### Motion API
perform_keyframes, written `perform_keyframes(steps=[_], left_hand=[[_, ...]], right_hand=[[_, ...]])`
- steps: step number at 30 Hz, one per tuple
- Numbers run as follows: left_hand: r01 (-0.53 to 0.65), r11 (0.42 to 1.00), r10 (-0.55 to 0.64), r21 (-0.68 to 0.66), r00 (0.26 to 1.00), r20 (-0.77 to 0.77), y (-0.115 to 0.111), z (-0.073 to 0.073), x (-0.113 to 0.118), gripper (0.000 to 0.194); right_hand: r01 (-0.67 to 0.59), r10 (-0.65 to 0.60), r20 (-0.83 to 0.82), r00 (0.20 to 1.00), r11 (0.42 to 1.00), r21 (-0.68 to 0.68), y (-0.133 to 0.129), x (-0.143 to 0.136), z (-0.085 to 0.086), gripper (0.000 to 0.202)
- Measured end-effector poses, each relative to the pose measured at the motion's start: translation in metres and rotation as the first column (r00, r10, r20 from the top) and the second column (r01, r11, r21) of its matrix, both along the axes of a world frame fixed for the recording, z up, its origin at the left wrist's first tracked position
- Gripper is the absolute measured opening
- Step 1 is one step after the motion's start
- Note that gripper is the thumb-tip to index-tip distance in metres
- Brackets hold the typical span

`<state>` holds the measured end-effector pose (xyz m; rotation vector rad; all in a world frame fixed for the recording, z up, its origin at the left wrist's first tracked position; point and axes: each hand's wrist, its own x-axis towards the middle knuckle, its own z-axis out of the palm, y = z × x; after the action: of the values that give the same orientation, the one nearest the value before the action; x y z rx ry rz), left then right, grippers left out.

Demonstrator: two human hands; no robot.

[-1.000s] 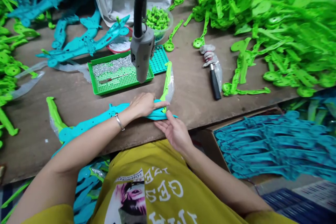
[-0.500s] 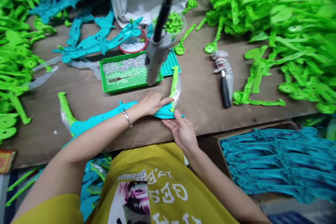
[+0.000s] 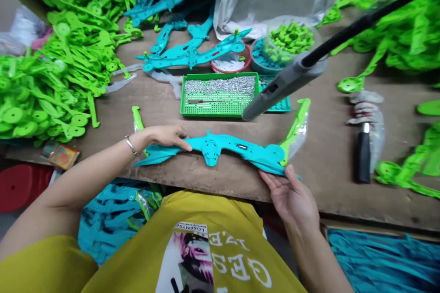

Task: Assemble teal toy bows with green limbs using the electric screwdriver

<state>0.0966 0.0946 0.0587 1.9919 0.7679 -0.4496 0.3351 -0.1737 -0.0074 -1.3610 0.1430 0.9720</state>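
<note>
A long blue plastic frame (image 3: 227,142) lies across the table near its front edge, with a green arm (image 3: 297,123) standing out at its right end and another green arm (image 3: 137,119) at its left. Thin clear plastic hangs on the right arm. My left hand (image 3: 170,136), below a silver bangle, rests on the left part of the frame, thumb on its upper edge. The frame's right tip lies between the thumb and fingers of my right hand (image 3: 294,194), which is palm up.
Behind the frame are a green tray (image 3: 216,110) of small metal parts and a grey hanging tool (image 3: 283,87). Green parts (image 3: 62,55) are piled at the left. A black-handled tool (image 3: 363,155) lies at the right. Blue parts (image 3: 385,256) fill a box below.
My left hand has moved from the frame's right part to its left part. The frame's centre is now uncovered. The view has swung left, so the table's contents appear further right.
</note>
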Motion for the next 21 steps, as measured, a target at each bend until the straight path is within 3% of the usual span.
perform_keyframes(steps=[3, 6, 8, 11, 13, 14, 16, 21], left_hand=[[0.04, 0.986, -0.044, -0.162, 0.999, -0.025, -0.005, -0.008, 0.002, 0.037], [-0.029, 0.966, 0.023, -0.256, 0.999, -0.027, -0.008, -0.014, 0.014, 0.038], [-0.095, 0.953, 0.087, -0.286, 0.995, -0.041, -0.01, -0.016, 0.023, 0.037], [-0.195, 0.93, 0.176, -0.31, 0.98, -0.087, -0.012, -0.015, 0.032, 0.036], [-0.257, 0.906, 0.243, -0.337, 0.966, -0.084, -0.014, -0.015, 0.036, 0.034], [-0.283, 0.894, 0.276, -0.346, 0.959, -0.069, -0.016, -0.015, 0.038, 0.033], [-0.322, 0.884, 0.331, -0.339, 0.943, -0.033, -0.02, -0.015, 0.041, 0.031], [-0.342, 0.902, 0.354, -0.263, 0.935, -0.001, -0.034, -0.011, 0.053, 0.033]], right_hand=[[0.056, -0.057, -0.013, 0.998, 0.998, -0.033, 0.005, 0.01, 0.002, 0.016], [0.154, -0.158, -0.042, 0.987, 0.985, -0.074, 0.01, 0.017, 0.008, 0.017], [0.135, -0.143, -0.077, 0.987, 0.985, -0.104, 0.011, 0.012, 0.014, 0.023], [-0.168, 0.137, -0.242, 0.96, 0.98, -0.11, 0.012, -0.018, 0.026, 0.033], [-0.44, 0.409, -0.335, 0.849, 0.898, -0.02, 0.021, -0.05, 0.033, 0.041], [-0.516, 0.493, -0.343, 0.8, 0.856, 0.027, 0.029, -0.067, 0.035, 0.043], [-0.548, 0.542, -0.358, 0.76, 0.831, 0.096, 0.05, -0.1, 0.035, 0.044], [-0.483, 0.537, -0.294, 0.79, 0.842, 0.241, 0.107, -0.151, 0.026, 0.04]])
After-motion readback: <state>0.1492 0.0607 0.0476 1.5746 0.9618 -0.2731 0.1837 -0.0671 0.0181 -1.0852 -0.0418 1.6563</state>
